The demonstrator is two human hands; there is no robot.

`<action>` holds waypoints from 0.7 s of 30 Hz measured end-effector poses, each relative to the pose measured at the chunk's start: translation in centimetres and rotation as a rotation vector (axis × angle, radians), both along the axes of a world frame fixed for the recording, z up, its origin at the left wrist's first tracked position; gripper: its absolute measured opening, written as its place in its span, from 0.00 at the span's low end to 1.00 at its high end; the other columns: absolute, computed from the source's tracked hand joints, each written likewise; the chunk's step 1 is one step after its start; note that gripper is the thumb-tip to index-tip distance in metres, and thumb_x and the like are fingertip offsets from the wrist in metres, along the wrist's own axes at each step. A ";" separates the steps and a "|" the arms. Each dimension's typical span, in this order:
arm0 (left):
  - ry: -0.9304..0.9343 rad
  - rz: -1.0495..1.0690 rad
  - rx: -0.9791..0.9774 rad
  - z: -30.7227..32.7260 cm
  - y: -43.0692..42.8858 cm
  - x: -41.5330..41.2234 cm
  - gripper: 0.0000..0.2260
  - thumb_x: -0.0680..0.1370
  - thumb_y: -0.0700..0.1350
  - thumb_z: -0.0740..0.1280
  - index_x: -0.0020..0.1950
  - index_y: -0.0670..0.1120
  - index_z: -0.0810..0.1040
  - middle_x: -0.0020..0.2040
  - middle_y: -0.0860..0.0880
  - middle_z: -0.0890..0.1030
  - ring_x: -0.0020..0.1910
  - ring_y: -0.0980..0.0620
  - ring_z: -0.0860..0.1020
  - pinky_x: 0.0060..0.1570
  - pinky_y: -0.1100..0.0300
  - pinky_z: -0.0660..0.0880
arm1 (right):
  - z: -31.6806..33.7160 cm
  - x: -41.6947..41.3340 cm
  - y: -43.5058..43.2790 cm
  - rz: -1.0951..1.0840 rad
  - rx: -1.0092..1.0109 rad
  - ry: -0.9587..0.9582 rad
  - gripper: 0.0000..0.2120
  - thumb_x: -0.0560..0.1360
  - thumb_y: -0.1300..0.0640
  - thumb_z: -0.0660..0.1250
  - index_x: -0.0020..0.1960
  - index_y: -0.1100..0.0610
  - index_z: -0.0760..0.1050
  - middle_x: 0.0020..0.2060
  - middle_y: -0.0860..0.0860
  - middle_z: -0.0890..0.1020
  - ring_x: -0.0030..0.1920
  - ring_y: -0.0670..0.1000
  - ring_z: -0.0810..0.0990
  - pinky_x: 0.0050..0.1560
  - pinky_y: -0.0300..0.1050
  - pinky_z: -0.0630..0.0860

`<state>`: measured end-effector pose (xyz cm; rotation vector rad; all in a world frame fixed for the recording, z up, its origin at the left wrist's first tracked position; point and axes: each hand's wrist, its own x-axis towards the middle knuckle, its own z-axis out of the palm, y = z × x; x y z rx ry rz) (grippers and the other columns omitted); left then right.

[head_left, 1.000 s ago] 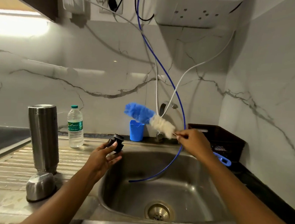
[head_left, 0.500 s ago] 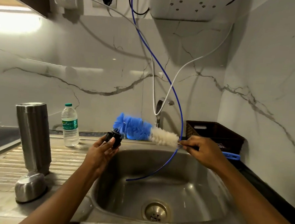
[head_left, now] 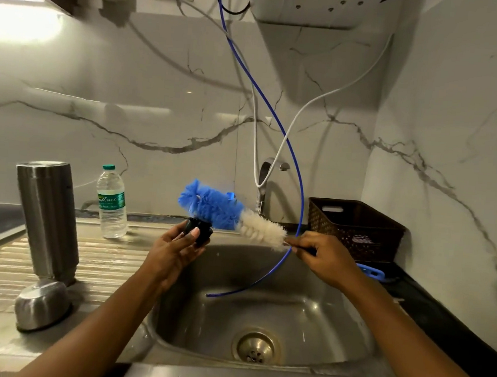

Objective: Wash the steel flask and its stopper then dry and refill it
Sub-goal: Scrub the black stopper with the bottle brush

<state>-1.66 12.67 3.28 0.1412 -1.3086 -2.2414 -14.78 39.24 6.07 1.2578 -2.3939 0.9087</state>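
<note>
My left hand (head_left: 174,249) holds the black stopper (head_left: 199,229) over the sink's left rim. In my right hand (head_left: 323,258) is the handle of a bottle brush (head_left: 227,213) with a blue tip and white bristles; the blue end lies against the top of the stopper. The steel flask (head_left: 49,217) stands upside down on the ribbed drainboard at the left. Its steel cup lid (head_left: 40,306) lies in front of it.
A plastic water bottle (head_left: 111,203) stands on the drainboard behind. The steel sink (head_left: 261,314) with its drain lies below my hands. A blue tube (head_left: 297,198) hangs into the basin by the tap (head_left: 267,175). A dark basket (head_left: 355,226) sits at the right.
The brush has come down and to the left until its blue end meets the stopper. My left hand has raised the stopper slightly toward it.
</note>
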 end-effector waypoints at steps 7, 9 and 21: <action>-0.028 0.000 -0.059 -0.1 0.6 0.2 0.17 0.72 0.36 0.66 0.61 0.45 0.74 0.59 0.41 0.79 0.54 0.43 0.79 0.44 0.57 0.81 | -0.2 -0.4 1.0 0.022 -0.003 -0.058 0.12 0.76 0.56 0.66 0.59 0.46 0.77 0.41 0.42 0.78 0.40 0.47 0.78 0.43 0.41 0.75; -0.023 0.035 -0.075 -0.1 0.9 0.0 0.23 0.69 0.38 0.68 0.63 0.45 0.73 0.58 0.43 0.79 0.55 0.44 0.80 0.47 0.55 0.81 | -0.2 -0.3 0.6 0.042 -0.019 -0.063 0.12 0.76 0.57 0.66 0.59 0.48 0.78 0.41 0.44 0.79 0.40 0.46 0.78 0.43 0.41 0.75; 0.015 0.138 -0.141 0.1 1.1 0.5 0.19 0.70 0.37 0.68 0.61 0.47 0.74 0.55 0.47 0.80 0.54 0.47 0.79 0.53 0.52 0.77 | -0.2 -0.9 1.6 0.062 -0.065 -0.209 0.12 0.75 0.58 0.67 0.58 0.49 0.78 0.48 0.46 0.81 0.50 0.45 0.79 0.55 0.45 0.77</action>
